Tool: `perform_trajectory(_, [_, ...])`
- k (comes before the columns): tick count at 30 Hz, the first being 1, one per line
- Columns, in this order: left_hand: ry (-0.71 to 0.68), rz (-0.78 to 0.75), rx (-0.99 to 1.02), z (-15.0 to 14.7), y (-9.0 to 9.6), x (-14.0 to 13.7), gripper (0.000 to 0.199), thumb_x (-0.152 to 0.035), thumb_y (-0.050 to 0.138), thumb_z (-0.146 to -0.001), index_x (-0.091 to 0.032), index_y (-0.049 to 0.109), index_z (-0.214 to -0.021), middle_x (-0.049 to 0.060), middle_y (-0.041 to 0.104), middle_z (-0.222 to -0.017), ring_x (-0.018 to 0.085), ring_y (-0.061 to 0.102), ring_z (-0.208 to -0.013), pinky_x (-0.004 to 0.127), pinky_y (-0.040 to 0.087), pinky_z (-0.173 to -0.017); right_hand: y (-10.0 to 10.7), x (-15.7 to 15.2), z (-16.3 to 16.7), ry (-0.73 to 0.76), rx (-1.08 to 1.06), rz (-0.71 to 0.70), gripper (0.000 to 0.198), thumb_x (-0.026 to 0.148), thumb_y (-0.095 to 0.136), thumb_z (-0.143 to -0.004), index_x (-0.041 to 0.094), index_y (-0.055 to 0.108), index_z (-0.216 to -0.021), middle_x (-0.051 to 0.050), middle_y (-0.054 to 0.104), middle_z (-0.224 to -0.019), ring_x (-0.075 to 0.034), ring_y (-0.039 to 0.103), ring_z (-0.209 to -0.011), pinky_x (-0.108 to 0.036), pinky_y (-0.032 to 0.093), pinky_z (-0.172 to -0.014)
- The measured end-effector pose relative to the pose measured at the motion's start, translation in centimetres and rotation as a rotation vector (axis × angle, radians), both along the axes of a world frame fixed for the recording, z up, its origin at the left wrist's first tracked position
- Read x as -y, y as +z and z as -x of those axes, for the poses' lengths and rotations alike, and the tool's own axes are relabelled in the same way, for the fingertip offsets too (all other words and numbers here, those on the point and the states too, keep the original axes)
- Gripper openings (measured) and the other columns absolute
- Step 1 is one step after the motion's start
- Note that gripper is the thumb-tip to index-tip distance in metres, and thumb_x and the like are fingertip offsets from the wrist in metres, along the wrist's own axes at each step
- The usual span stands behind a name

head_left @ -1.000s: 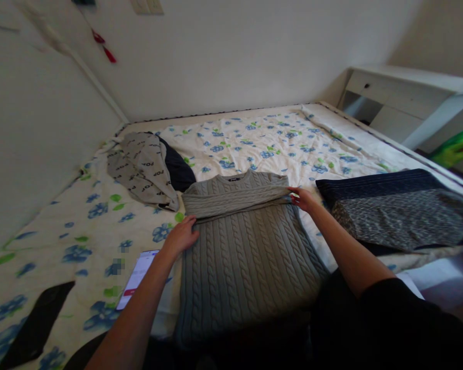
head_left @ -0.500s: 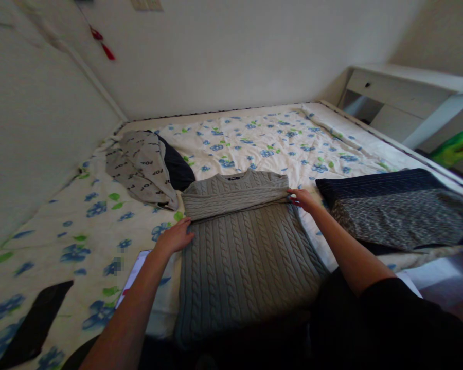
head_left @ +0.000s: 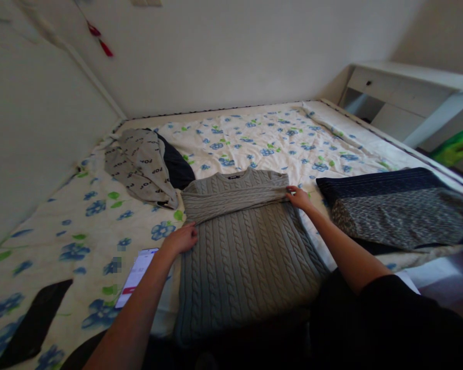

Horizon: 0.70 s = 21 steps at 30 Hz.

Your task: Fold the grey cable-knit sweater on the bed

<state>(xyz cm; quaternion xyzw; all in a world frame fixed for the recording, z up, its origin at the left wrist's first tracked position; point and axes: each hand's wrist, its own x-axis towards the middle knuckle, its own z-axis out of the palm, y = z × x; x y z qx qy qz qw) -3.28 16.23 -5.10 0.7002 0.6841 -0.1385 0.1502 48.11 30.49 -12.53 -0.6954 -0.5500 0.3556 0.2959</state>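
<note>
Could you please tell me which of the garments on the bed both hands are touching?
The grey cable-knit sweater in the middle; left hand and right hand rest on its edges.

Soft dim daylight from right; bottom edge dark; slight overall blur; wide-angle bending at edges.

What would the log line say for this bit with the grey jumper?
left hand: on left edge of grey cable-knit jumper | right hand: on its right edge by folded sleeves | jumper flat on floral bedsheet
</note>
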Motion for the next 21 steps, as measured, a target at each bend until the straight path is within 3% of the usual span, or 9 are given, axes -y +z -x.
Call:
perform_trajectory(2, [-0.004, 0.018, -0.003, -0.5, 0.5, 0.3, 0.021, -0.022, 0.063, -0.093, -0.024, 0.081, -0.101, 0.009, 0.066, -0.167, 0.028, 0.075, -0.137, 0.037, 0.059, -0.114, -0.3, -0.6, 0.1, -0.013, 0.097, -0.029, 0.051, 0.035, 0.076, -0.102, 0.025, 0.073, -0.151, -0.012, 0.081, -0.137, -0.028, 0.078, -0.125, -0.042, 0.055, -0.117])
perform_trajectory(5, [-0.001, 0.025, 0.001, -1.1, 1.1, 0.6, 0.015, -0.021, 0.065, -0.093, -0.024, 0.079, -0.098, 0.008, 0.065, -0.167, 0.027, 0.077, -0.133, 0.036, 0.059, -0.111, -0.6, -2.1, 0.1, -0.047, 0.174, -0.012, 0.052, 0.04, 0.06, -0.112, 0.017, 0.067, -0.158, -0.016, 0.082, -0.135, -0.027, 0.079, -0.12, -0.039, 0.056, -0.111])
perform_trajectory(9, [0.002, 0.044, 0.004, -1.2, 1.2, 0.6, 0.014, -0.021, 0.064, -0.094, -0.023, 0.076, -0.1, 0.011, 0.06, -0.173, 0.028, 0.075, -0.135, 0.037, 0.059, -0.112, -0.8, -4.3, 0.0, 0.017, 0.226, 0.025, 0.048, 0.043, 0.05, -0.115, 0.012, 0.083, -0.128, -0.016, 0.085, -0.118, -0.028, 0.08, -0.113, -0.032, 0.058, -0.098])
perform_trajectory(11, [-0.001, 0.054, 0.002, -1.1, 1.0, 0.5, 0.014, -0.02, 0.064, -0.094, -0.023, 0.076, -0.102, 0.012, 0.058, -0.174, 0.028, 0.075, -0.137, 0.036, 0.059, -0.112, -0.8, -4.9, 0.0, 0.023, 0.265, 0.044, 0.047, 0.047, 0.055, -0.112, 0.013, 0.087, -0.111, -0.015, 0.086, -0.107, -0.029, 0.08, -0.109, -0.031, 0.057, -0.093])
perform_trajectory(13, [-0.008, 0.063, -0.006, -1.1, 0.8, 0.4, 0.015, -0.02, 0.063, -0.095, -0.022, 0.076, -0.103, 0.013, 0.058, -0.174, 0.028, 0.073, -0.14, 0.035, 0.058, -0.114, -0.9, -5.1, -0.1, -0.001, 0.261, 0.05, 0.042, 0.048, 0.063, -0.108, 0.014, 0.088, -0.106, -0.013, 0.086, -0.101, -0.028, 0.08, -0.104, -0.03, 0.057, -0.09])
perform_trajectory(16, [-0.02, 0.072, -0.024, -1.1, 0.7, 0.3, 0.016, -0.021, 0.063, -0.097, -0.022, 0.076, -0.106, 0.013, 0.058, -0.174, 0.027, 0.071, -0.145, 0.034, 0.057, -0.117, -0.7, -5.1, -0.2, -0.018, 0.17, -0.011, 0.034, 0.04, 0.072, -0.1, 0.015, 0.088, -0.116, -0.011, 0.086, -0.103, -0.024, 0.079, -0.096, -0.028, 0.057, -0.087])
perform_trajectory(21, [-0.024, 0.08, -0.038, -1.1, 0.8, 0.2, 0.018, -0.024, 0.062, -0.099, -0.023, 0.078, -0.107, 0.01, 0.056, -0.176, 0.026, 0.071, -0.144, 0.033, 0.057, -0.117, -0.1, -5.3, -1.0, -0.117, 0.079, -0.154, 0.039, 0.028, 0.074, -0.089, 0.016, 0.085, -0.124, -0.009, 0.087, -0.109, -0.022, 0.08, -0.094, -0.03, 0.06, -0.091])
